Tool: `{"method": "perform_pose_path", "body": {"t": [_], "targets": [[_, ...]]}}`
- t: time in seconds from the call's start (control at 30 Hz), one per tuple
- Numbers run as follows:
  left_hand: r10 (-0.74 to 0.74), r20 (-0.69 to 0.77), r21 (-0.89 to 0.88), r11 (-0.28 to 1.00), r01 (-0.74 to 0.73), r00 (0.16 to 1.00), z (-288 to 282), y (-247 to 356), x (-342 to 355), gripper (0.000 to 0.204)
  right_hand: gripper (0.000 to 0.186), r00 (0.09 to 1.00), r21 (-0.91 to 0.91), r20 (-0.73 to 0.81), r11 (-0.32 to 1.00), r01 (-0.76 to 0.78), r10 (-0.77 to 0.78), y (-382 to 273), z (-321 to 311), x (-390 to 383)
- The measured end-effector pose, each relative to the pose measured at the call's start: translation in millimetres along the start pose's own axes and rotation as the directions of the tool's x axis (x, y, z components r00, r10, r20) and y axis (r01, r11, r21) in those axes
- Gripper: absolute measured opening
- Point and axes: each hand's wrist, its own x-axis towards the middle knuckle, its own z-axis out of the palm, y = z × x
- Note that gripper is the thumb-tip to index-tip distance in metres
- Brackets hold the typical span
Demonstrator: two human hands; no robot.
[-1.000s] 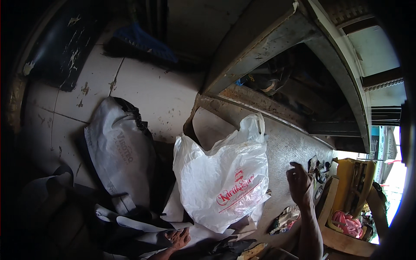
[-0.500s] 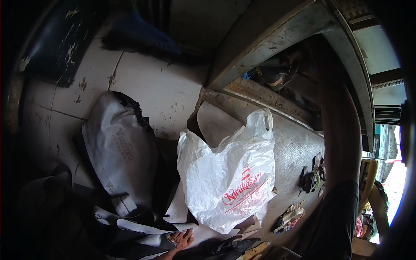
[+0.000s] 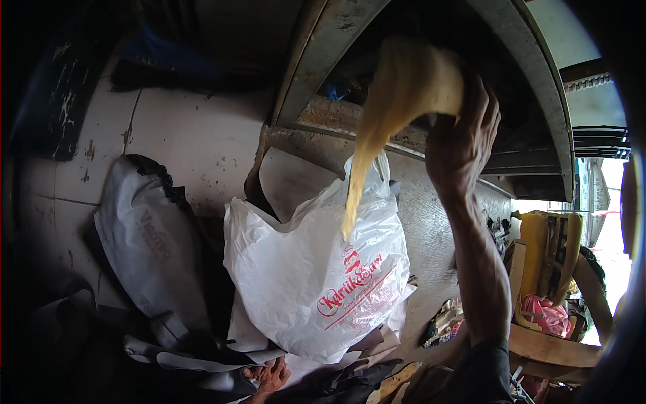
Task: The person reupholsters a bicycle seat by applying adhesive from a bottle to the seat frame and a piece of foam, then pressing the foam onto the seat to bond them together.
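Observation:
My right hand (image 3: 464, 138) is closed on a floppy, yellowish-tan piece of sheet material (image 3: 404, 87), lifted in front of a dark recess. Its narrow end hangs over a white plastic bag (image 3: 303, 269) with red print. The bag sits crumpled on the floor, its mouth toward the far side. At the bottom of the view, my left hand (image 3: 271, 377) lies by grey sheet pieces (image 3: 195, 360), fingers slightly bent and apart. Nothing shows in it. To the left, a grey fabric piece with a dark edge (image 3: 151, 236) lies folded.
A worn metal-edged frame (image 3: 323, 60) surrounds the recess at upper right. Scraps (image 3: 444, 320) litter the floor beside my right forearm. Wooden furniture with a yellow pad (image 3: 548, 249) and a pink bundle (image 3: 548, 315) stand at right. A dark scuffed panel (image 3: 54, 101) is at upper left.
My right hand has come out of the dark recess, now gripping the tan sheet piece. The view has shifted, so the bag sits farther left. My left hand stays by the grey sheets.

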Motion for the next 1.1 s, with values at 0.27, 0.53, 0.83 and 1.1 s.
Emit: {"method": "perform_pose_path", "body": {"t": [0.27, 0.53, 0.83, 1.1], "targets": [[0.049, 0.085, -0.062, 0.997, -0.044, 0.995, 6.9, -1.5, -9.2, 0.032, 0.062, 0.603, -0.349, 0.577, 0.834, -0.428, 0.551, 38.7, -180.2, -247.3], [0.078, 0.045, 0.095, 0.992, -0.082, 0.996, 10.7, -18.4, -23.5, 0.037, 0.048, -0.274, -0.955, 0.023, -0.060, -0.292, 0.962, 35.8, -377.9, -481.0], [0.007, 0.040, -0.261, 0.965, 0.004, 0.999, 6.2, -6.4, -15.6, 0.042, 0.056, -0.435, -0.999, -0.010, 0.009, 0.044, 0.900, -0.9, -451.3, -559.9], [0.017, -0.042, -0.151, 0.988, -0.023, 0.999, -1.2, -8.5, -8.3, 0.045, 0.040, 0.305, -0.560, 0.497, 0.569, -0.603, 0.813, 44.3, -289.1, -467.7]]}}
